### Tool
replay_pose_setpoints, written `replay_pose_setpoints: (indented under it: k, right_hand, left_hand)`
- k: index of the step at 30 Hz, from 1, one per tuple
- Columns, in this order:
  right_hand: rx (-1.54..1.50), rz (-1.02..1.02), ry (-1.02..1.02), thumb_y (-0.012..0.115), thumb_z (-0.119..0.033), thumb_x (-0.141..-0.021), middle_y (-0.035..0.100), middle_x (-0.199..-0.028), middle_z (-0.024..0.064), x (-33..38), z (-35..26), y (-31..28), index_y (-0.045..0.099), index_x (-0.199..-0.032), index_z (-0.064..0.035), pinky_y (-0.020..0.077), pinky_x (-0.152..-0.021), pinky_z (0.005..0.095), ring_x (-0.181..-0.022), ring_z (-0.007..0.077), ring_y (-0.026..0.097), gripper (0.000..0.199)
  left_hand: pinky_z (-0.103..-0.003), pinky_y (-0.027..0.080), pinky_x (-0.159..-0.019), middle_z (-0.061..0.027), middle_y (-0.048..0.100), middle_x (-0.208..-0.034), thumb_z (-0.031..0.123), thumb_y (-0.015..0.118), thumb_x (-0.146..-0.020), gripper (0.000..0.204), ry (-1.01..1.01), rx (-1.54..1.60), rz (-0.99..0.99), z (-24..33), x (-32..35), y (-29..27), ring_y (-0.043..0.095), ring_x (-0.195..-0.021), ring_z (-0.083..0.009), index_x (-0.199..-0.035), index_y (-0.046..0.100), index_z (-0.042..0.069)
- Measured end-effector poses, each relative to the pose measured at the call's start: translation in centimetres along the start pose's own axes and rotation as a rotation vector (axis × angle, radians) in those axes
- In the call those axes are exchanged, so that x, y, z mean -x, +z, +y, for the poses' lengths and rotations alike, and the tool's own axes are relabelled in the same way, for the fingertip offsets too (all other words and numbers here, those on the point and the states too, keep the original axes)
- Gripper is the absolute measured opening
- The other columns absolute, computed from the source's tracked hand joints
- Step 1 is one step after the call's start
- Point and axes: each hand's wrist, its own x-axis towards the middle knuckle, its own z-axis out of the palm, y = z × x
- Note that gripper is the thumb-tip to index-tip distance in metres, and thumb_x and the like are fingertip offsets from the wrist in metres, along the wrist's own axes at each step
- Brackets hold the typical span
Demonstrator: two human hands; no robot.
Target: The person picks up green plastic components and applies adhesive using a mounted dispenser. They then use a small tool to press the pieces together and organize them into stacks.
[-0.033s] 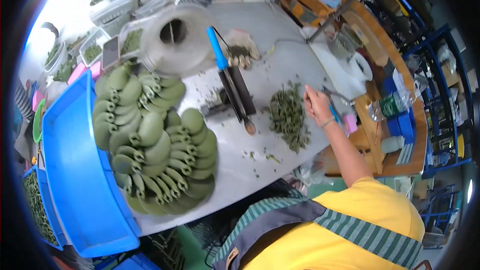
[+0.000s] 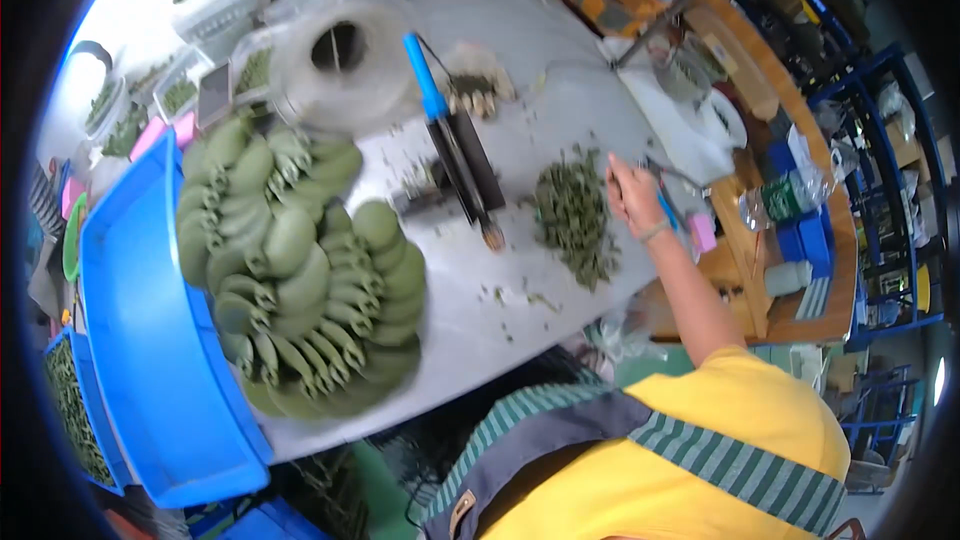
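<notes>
Slight shift of the whole view up and leftward; right hand (image 2: 633, 198) stays beside the loose pile (image 2: 577, 220)

A pale grey bench (image 2: 450, 270) fills the middle of the scene, seen from above. Nothing on it appears to have changed places since the earlier frame. Along its left side lies a long, deep blue tray (image 2: 150, 320). Just right of that is a large cluster of flat, rounded green pieces (image 2: 292, 243), overlapping in curved rows, many with curled tips. Behind the cluster stands a round, translucent vessel (image 2: 380, 80) with a dark opening. Near mid-bench, a slim black tool (image 2: 462, 165) with a blue handle lies at a slant.

Right of the tool is the loose pile, a heap of small, leaf-like green pieces in no visible order, with crumbs scattered nearby. Judging by this layout, the work looks partway along: the large pieces are laid in rows, while the small ones remain heaped.

Of the hands, only the right is visible. It is at the pile's right edge, fingers curled inward and blurred; whether it grips anything cannot be told. The left hand is out of view. Smallest are a thin wristband (image 2: 656, 230) and a pink block (image 2: 702, 232) beyond it.
</notes>
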Motion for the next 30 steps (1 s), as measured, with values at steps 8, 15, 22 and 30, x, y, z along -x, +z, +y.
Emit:
replay_pose_setpoints:
  k: [8, 15, 22, 30]
  right_hand:
    - [-0.165, -0.132, -0.213, 0.058, -0.022, -0.102, 0.052, -0.071, -0.0019, -1.2, 4.0, -4.5, 0.063, -0.097, -0.0002, 0.0296, -0.041, 0.0210, -0.054, 0.0047, 0.043, 0.023]
    - [-0.313, -0.366, -0.120, 0.058, -0.028, -0.102, 0.051, -0.073, -0.0018, 0.9, 4.5, -4.5, 0.064, -0.100, -0.0011, 0.0258, -0.041, 0.0204, -0.048, 0.0030, 0.038, 0.027]
    - [-0.448, -0.368, -0.278, 0.056, -0.015, -0.102, 0.056, -0.082, 0.0026, -0.6, 6.0, -3.9, 0.065, -0.105, 0.0033, 0.0364, -0.047, 0.0202, -0.061, 0.0058, 0.049, 0.021]
    - [-0.300, -0.336, -0.355, 0.057, -0.022, -0.102, 0.045, -0.064, -0.0058, -0.4, 4.1, -4.0, 0.064, -0.094, -0.0010, 0.0274, -0.046, 0.0227, -0.051, 0.0029, 0.037, 0.024]
  left_hand:
    - [-0.023, 0.044, -0.064, -0.0024, 0.063, -0.083, 0.041, 0.050, -0.104, 0.035, 0.023, 0.863, -0.154, 8.8, 5.1, -7.7, 0.057, -0.072, -0.0082, -0.103, 0.061, 0.007]
    - [-0.024, 0.048, -0.073, -0.0020, 0.061, -0.103, 0.010, 0.059, -0.098, 0.028, 0.305, 0.599, -0.465, 10.4, 9.2, -5.0, 0.057, -0.086, -0.0097, -0.124, 0.055, 0.002]
    - [-0.023, 0.045, -0.067, -0.0010, 0.065, -0.092, 0.013, 0.071, -0.092, 0.033, 0.356, 0.338, -0.409, 17.0, 14.4, -4.8, 0.055, -0.077, -0.0073, -0.119, 0.058, -0.002]
    - [-0.032, 0.051, -0.082, -0.0177, 0.070, -0.102, 0.003, 0.061, -0.089, 0.031, 0.631, 0.166, -0.367, 18.8, 12.6, -4.5, 0.068, -0.094, -0.0212, -0.119, 0.060, -0.004]
